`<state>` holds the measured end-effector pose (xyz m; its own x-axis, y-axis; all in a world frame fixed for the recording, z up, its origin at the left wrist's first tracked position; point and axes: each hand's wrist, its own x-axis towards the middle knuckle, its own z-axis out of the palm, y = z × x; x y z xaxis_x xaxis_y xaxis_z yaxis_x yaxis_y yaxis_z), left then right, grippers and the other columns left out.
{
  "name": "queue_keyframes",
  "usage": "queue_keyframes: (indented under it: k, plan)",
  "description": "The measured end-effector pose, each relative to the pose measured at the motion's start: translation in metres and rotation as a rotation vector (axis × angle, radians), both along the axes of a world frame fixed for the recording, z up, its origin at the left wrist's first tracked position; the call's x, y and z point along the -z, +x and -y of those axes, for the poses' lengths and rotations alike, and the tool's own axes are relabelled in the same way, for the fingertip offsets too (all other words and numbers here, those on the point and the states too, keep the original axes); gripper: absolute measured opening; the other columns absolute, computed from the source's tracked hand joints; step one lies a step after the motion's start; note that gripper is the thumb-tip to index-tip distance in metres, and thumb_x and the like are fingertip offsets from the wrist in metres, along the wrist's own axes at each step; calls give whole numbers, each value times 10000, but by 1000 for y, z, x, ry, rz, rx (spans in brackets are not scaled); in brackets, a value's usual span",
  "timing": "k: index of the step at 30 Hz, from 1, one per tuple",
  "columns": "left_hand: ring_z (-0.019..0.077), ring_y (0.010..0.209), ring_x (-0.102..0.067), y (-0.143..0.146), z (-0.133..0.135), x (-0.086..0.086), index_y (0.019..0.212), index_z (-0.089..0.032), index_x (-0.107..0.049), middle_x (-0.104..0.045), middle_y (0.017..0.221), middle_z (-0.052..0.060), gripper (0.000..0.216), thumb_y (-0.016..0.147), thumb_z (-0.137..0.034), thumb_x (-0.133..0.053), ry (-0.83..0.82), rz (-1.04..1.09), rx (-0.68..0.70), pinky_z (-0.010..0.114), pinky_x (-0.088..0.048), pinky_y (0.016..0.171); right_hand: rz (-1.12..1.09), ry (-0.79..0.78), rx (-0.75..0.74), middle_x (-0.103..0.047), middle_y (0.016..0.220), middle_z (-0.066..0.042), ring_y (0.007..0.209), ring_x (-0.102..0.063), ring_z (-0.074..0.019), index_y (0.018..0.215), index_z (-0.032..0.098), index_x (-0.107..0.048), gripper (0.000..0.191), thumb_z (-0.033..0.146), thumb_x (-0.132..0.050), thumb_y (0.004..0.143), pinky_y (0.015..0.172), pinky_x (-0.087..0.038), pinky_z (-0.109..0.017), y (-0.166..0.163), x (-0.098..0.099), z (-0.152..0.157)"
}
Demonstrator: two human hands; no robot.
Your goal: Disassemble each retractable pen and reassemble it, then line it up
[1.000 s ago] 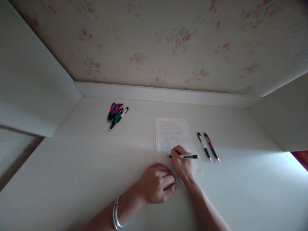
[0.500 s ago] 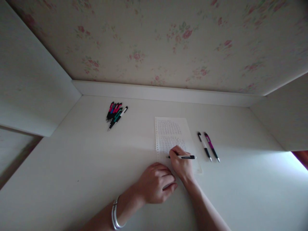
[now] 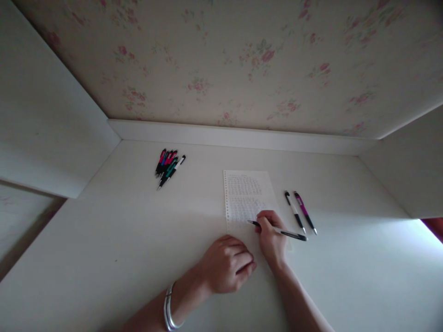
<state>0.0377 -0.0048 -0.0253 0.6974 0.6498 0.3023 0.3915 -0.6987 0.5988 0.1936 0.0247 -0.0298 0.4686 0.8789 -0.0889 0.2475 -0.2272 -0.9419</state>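
Observation:
My right hand [image 3: 273,235] pinches a white-and-black pen [image 3: 292,235] over the sheet of paper [image 3: 242,184]. The pen tip points left, at the lower lines of handwriting; I cannot tell whether it touches. Holes run down the sheet's left edge, and handwritten lines cover its upper and middle part. My left hand [image 3: 228,263] rests at the bottom of the sheet, palm down, with fingers curled in and nothing seen in them. It hides the sheet's lower left corner. To the right of the paper lie another white-and-black pen [image 3: 294,211] and a purple pen [image 3: 304,211].
A bunch of several pens [image 3: 169,167], red, blue, green and white with black grips, lies at the back left of the white desk [image 3: 138,221]. White side panels [image 3: 51,115] and a low back ledge [image 3: 207,133] border it, below floral wallpaper.
My right hand has shifted a little right along the paper, and the pen now slants more, its back end lower and further right. My left hand stays in place.

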Motion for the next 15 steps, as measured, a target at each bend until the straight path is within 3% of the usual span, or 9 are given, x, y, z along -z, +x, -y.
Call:
queue_keyframes:
  k: [3,6,10,15]
  plan:
    - [168,746,-648,0,1,1,784,-186,-650,-694,738,23,180,924,-195,-538,23,-5,-35,310,-501,796,-86,87,40,-534,569,52,489,-484,-132,892,199,-611,192,373,-594,814,449,-377,-230,4,-1,3]
    - [167,712,-629,-1,2,-3,779,-185,-638,-671,701,23,187,928,-191,-525,46,3,-62,313,-491,763,98,184,12,-609,702,5,597,-555,-150,1019,197,-620,269,421,-565,881,545,-451,-263,9,-6,8]
    - [180,748,-625,-5,6,-11,990,-178,-634,-681,757,26,162,933,-300,-544,69,65,-31,346,-466,787,469,327,-139,-623,931,-62,846,-615,-188,957,196,-665,214,344,-511,939,759,-498,-325,13,-5,20]
    - [182,793,-636,-2,13,-14,1223,-198,-543,-711,856,25,403,958,-499,-501,111,80,86,340,-459,794,679,261,-167,-584,962,-61,806,-607,-184,974,202,-672,232,376,-522,941,657,-484,-289,8,6,33]
